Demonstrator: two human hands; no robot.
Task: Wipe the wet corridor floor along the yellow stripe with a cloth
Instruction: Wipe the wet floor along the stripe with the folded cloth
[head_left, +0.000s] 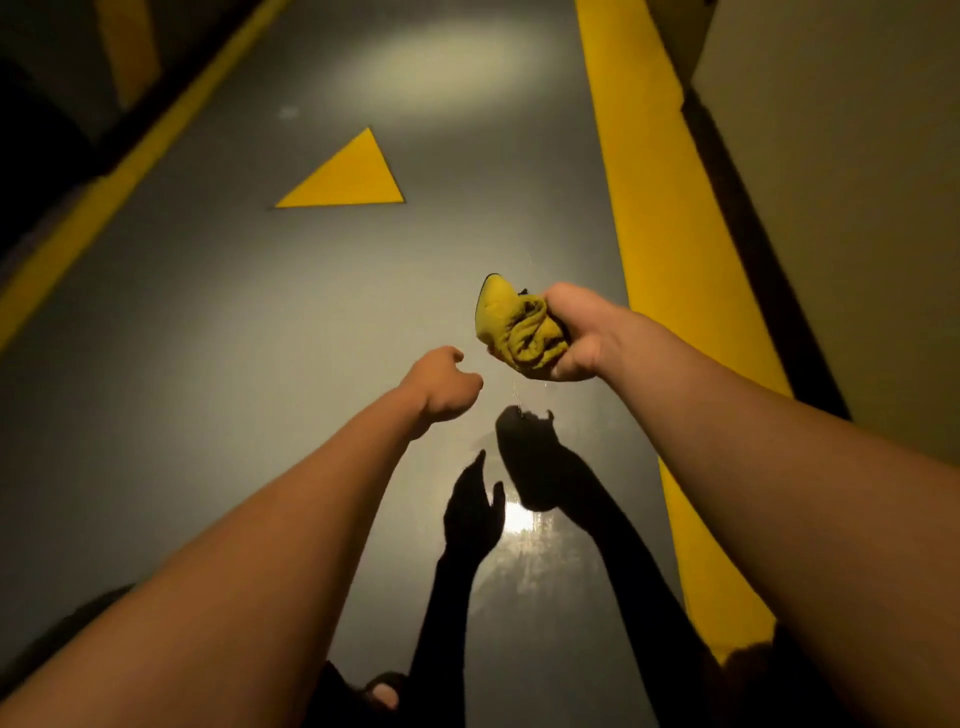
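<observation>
I see my right hand (582, 332) held up above the floor (218, 364), fingers and thumb clamped round a bunched yellow cloth (519, 332), which sticks out to the left of the fist. The cloth is in the air, not touching the floor, just left of the wide yellow stripe (660, 218) that runs from near to far along the right side. My left hand (441, 384) hangs near and to the left of the cloth, apart from it, fingers loosely curled and holding nothing. The grey floor shines wet below both hands, with their shadows on it. A yellow triangle (348, 176) lies farther off, left of centre
</observation>
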